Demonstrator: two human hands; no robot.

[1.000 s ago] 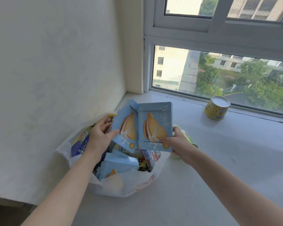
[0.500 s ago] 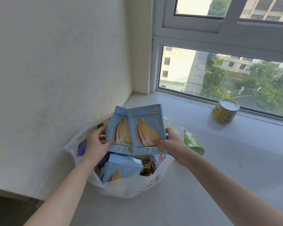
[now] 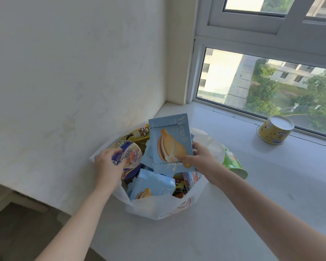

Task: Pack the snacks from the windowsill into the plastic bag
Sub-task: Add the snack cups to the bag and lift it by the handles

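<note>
Snacks already fill most of the thin white plastic bag, which sits on the pale windowsill against the wall. The item in hand is a pale blue strip of sandwich-biscuit packets, held upright over the bag's mouth. Half a second ago both hands spread that strip flat between them. Now the left hand has let go and the strip has folded, with its second packet tucked behind at 9 o'clock of the front one. The right hand alone pinches the strip at its lower right corner, thumb on the front face. The left hand has dropped to 9 o'clock in the bag and curls round a purple-and-white round tub, thumb across its lid, probably shifting it to make room. So the strip looks about to go in but is not yet released. Outside the bag lie a crumpled green pouch against its 3 o'clock side and a squat yellow tin well apart at 2 o'clock, by the window glass. The left hand is blurred, so how firmly it grips is unclear. The right fingers are hidden behind the strip, and the deeper packets are buried under one another.
</note>
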